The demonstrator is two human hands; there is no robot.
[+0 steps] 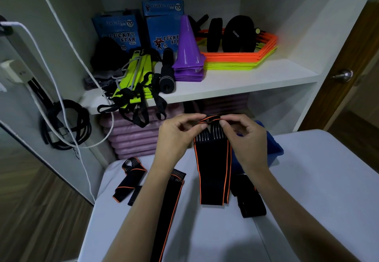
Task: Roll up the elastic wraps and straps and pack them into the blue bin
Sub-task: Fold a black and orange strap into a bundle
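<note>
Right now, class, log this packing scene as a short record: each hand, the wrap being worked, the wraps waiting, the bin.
left hand: pinches the top end of the held wrap
right hand: pinches the same end
held wrap: black with orange edges, hanging down to the table
waiting wraps: long wrap flat; short wrap left of it; plain black strap
blue bin: behind the right hand, contents hidden

The blue bin (273,147) is largely concealed behind the right hand (248,138) and the hanging wrap (213,169); its contents cannot be determined. The long strap (168,210) on the table (307,190) is partly covered by the left forearm and runs out at the bottom edge. The purple mats (131,136) under the shelf (235,81) are partly obscured.
</note>
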